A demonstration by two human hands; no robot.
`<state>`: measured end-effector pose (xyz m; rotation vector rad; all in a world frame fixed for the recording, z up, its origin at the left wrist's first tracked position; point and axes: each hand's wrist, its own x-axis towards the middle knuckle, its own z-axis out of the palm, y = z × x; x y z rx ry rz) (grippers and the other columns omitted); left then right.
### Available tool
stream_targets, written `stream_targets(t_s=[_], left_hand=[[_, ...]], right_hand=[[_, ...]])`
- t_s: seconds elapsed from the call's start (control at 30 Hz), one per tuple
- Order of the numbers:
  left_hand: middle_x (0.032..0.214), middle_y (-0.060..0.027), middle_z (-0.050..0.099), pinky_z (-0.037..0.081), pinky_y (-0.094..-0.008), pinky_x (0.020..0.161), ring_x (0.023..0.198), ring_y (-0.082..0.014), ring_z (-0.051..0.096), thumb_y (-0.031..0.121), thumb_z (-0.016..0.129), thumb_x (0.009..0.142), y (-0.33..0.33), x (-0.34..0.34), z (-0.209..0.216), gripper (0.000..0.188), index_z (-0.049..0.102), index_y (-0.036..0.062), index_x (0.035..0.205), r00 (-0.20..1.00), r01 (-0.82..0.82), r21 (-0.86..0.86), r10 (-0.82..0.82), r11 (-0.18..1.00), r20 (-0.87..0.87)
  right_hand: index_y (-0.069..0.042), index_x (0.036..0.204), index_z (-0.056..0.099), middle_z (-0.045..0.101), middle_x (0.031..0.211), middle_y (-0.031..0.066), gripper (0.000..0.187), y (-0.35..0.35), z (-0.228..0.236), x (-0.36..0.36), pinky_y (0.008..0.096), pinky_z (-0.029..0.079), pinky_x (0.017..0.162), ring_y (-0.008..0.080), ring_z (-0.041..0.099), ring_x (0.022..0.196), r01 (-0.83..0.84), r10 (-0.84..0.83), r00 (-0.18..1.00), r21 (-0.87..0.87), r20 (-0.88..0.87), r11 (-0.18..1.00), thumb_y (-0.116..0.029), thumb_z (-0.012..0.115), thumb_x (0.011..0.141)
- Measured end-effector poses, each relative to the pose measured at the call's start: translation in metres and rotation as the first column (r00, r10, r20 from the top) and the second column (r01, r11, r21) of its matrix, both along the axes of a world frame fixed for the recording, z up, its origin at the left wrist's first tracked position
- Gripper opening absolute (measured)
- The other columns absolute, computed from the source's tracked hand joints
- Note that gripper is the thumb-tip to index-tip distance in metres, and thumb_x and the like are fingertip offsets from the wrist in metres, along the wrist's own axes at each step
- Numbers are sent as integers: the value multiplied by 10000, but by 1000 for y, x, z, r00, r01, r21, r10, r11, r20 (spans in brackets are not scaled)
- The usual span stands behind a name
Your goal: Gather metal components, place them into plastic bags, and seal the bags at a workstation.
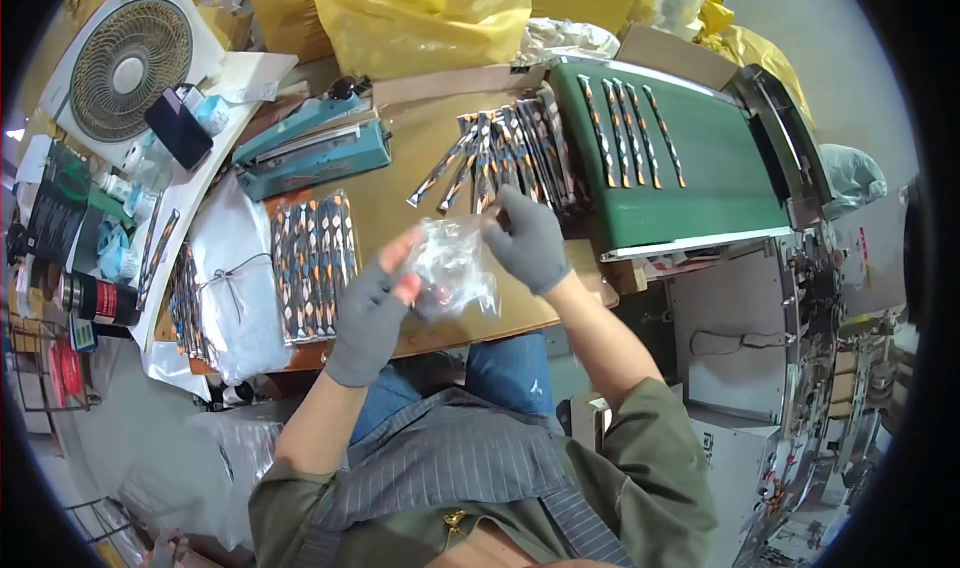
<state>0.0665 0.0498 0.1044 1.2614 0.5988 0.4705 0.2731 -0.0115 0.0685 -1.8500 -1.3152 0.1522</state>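
Over the front of the table, a crumpled clear plastic bag (448, 258) hangs between my hands. My left hand (368, 318), in a grey glove with bare fingertips, is closed on the bag's left side. At its upper right edge, my gloved right hand (530, 243) pinches the film with bent fingers. Just beyond lies a loose pile of slim wrapped sticks (515, 148), dark with orange and white patterns. A flat packed row of the same sticks (315, 268) lies left of my left hand.
A green conveyor belt (690, 203) at the right carries several sticks. Back left stands a teal bag sealer (320, 163). Flat plastic bags (235, 318) lie at the left, near a phone (180, 130) and a fan (130, 68). A yellow sack (420, 28) stands behind the table.
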Motion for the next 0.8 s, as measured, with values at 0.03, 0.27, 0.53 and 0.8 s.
stream_targets(t_s=[0.03, 0.27, 0.53, 0.8], left_hand=[[871, -79, 631, 480, -239, 614, 696, -120, 589, 76, 434, 927, 3, 11, 13, 450, 331, 8, 1360, 974, -108, -81, 122, 991, 190], [855, -50, 582, 508, -293, 736, 794, -129, 555, 119, 500, 920, 61, 22, -7, 468, 365, 80, 1366, 819, 23, -425, 227, 905, 528], [993, -156, 618, 461, -351, 818, 934, -272, 602, 207, 454, 927, 120, 55, -58, 377, 503, -4, 1236, 933, -98, 886, 353, 454, -78], [1176, -306, 517, 394, -423, 942, 1115, -404, 505, 534, 479, 858, 124, 180, -172, 733, 404, -64, 1275, 880, 16, 635, 291, 773, -376]], right_hand=[[-7, 741, 503, 533, 602, 45, 144, 2, -9, 11, 265, 438, 541, 87, 534, 597, 10, -10, 1000, -14, -5, 1000, -114, 559, 820], [14, 944, 559, 615, 835, 99, 311, 30, 0, 67, 255, 480, 709, 149, 592, 768, -257, 156, 943, -345, -294, 903, -259, 657, 831], [41, 1325, 367, 369, 1352, 283, 871, 10, -2, 230, 390, 315, 1031, 354, 390, 1253, 571, -490, 816, -295, 306, 766, -638, 493, 795], [69, 1312, 346, 439, 1256, 338, 907, 91, -76, 172, 442, 397, 949, 445, 475, 1142, 462, -518, 854, -527, 48, 713, -672, 423, 793]])
